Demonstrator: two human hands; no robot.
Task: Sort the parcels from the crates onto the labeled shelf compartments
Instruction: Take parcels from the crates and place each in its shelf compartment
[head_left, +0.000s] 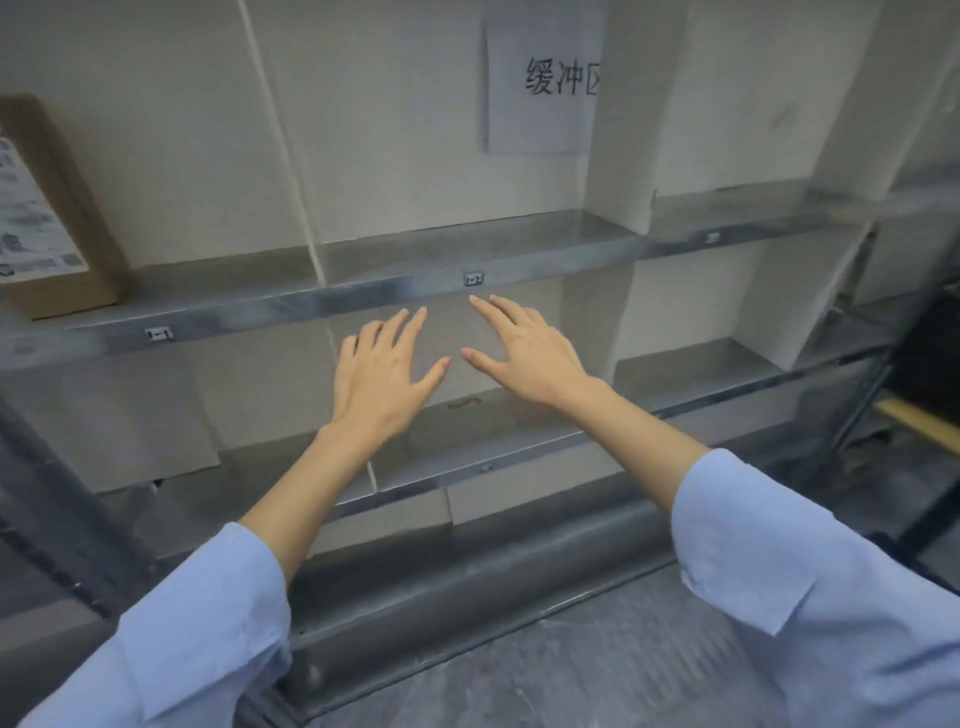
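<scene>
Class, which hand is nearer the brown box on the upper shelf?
Left. The left hand sits below and right of the brown box; the right hand is farther right again.

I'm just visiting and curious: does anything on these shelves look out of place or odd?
Nothing serious. The white paper sign on the back wall has its last character cut off beside the white divider panel, and a small brown mark sits on the lower grey metal shelf.

1. Cardboard parcel (78, 218) up left, chopped off by the frame edge, and the print on its label (31, 234) is pure blur.
2. Paper sign (540, 114) — last character gets cut short at the wall column (623, 130).
3. Shelf tags (473, 279) — way too tiny to read.
</scene>
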